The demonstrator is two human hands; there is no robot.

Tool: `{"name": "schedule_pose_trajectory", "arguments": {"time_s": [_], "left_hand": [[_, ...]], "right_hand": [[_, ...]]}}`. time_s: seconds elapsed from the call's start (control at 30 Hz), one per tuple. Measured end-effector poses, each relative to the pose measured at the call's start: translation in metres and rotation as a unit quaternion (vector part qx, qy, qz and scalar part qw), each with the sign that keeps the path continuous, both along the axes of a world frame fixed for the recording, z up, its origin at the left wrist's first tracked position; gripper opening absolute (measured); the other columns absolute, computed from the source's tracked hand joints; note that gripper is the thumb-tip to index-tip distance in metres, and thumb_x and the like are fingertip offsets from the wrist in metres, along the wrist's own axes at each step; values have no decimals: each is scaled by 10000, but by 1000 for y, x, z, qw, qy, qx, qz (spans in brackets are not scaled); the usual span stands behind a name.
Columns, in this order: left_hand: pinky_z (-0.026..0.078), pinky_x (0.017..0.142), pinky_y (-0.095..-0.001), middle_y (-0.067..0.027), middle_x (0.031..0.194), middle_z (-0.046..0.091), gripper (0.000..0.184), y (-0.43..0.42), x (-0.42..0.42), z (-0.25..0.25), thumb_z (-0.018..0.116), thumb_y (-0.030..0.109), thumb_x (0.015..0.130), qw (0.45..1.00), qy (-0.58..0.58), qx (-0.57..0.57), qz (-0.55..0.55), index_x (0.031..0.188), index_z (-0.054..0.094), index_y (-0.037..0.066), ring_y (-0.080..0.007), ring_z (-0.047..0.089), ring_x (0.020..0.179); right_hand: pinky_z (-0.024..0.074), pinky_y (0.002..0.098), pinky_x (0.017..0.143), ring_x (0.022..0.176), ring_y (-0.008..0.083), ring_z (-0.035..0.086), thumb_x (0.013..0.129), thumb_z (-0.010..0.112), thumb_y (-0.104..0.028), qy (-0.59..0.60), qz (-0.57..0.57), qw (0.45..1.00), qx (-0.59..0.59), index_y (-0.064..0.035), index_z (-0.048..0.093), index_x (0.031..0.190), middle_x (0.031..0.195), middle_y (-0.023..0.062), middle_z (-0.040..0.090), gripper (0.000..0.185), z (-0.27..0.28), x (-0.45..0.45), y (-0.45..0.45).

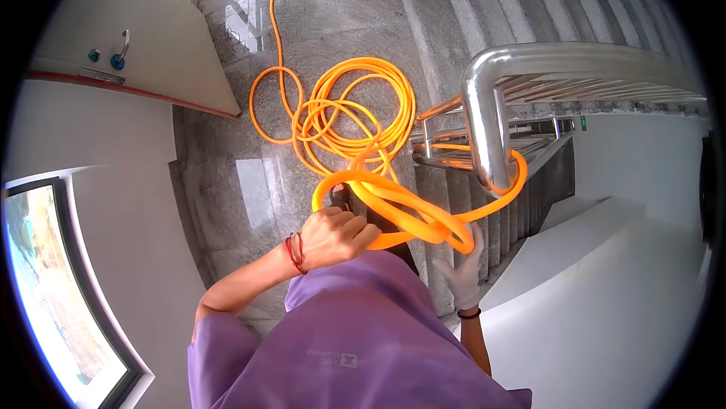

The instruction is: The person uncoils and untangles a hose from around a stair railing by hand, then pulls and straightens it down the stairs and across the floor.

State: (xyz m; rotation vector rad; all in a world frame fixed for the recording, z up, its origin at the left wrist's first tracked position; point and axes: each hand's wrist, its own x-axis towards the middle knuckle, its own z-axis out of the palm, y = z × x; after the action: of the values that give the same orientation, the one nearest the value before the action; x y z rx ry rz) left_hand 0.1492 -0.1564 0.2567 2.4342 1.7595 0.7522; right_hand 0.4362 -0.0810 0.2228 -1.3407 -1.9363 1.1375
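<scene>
Orange hose point(431, 232) looped between left grip point(340, 236) and right grip point(463, 271), floor coil ahead.
Left grip: bare fist, clamped round hose, red bracelet point(296, 252) just behind it at the wrist. Right grip: white-gloved, at the right end of the loops, thumb apart from fingers; can't tell if it's clamped, hose hides part. Ahead and right of right grip, a strand bends round the steel railing point(488, 121). Coil point(407, 102) lies on the stone floor point(340, 23) ahead of both grips; stairs point(431, 38) ahead-right of left grip.
</scene>
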Motion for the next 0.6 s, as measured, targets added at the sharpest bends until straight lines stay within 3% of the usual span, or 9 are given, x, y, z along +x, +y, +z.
{"name": "schedule_pose_trajectory", "arguments": {"time_s": [0.1,0.2,0.27,0.37,0.47,0.5,0.53,0.57,0.6], "left_hand": [[413,461,-274,9,562,405,132,-1,4,-5,610,134,674,1000,8,-12,-19,695,480,120,-123,504,504],[412,447,-283,2,551,402,169,-7,5,-6,636,158,707,998,-5,-34,-52,676,480,102,-136,502,479],[400,446,-276,3,551,405,170,-10,8,-6,635,166,709,996,11,-40,-81,679,479,105,-131,498,480],[369,445,-265,3,562,417,159,-14,18,-6,629,178,716,991,61,-21,-118,692,487,110,-114,494,491],[389,452,-274,-3,568,435,157,-9,4,-13,620,190,726,993,66,-35,-86,697,490,106,-127,515,497],[389,452,-274,-3,568,435,157,-7,0,-15,620,190,726,994,66,-29,-84,697,490,106,-127,515,497],[405,462,-280,-5,567,441,157,-5,-3,-17,619,192,723,996,30,-34,-73,699,492,104,-134,529,505],[421,472,-285,-7,565,447,156,-3,-6,-18,619,195,720,997,-6,-40,-65,702,494,103,-140,543,514],[443,485,-302,-9,579,463,156,0,-9,-18,618,194,713,998,-3,-46,-51,704,493,101,-145,567,534]], "right_hand": [[428,337,921,1053,230,560,857,643,-153,20,-52,998,-38,18,508,1164,1162,145,554,377,-39,4,12],[503,299,727,745,253,654,840,667,-101,-59,44,997,11,2,568,961,811,141,634,187,-1,-12,16],[526,338,635,718,291,672,847,643,-89,-73,128,989,-5,-30,557,1017,857,128,653,200,64,-40,25],[520,377,606,698,289,662,873,628,-261,-120,299,945,53,-46,479,1142,869,121,657,375,124,-118,40],[487,396,730,838,343,630,927,543,-257,-59,397,916,-17,-36,481,1206,934,182,630,361,79,-188,72],[487,393,726,835,332,629,927,547,-264,-29,400,916,10,-43,496,1192,977,176,627,348,61,-192,79],[487,374,704,801,307,625,922,559,-255,-119,304,941,89,-50,533,1162,965,156,624,317,59,-186,77],[479,349,673,731,282,599,912,581,-240,-203,281,915,205,-58,559,1138,884,127,594,291,70,-169,78],[451,306,646,694,211,549,918,560,-194,-157,202,955,149,-55,562,1109,826,82,553,237,71,-134,70]]}}
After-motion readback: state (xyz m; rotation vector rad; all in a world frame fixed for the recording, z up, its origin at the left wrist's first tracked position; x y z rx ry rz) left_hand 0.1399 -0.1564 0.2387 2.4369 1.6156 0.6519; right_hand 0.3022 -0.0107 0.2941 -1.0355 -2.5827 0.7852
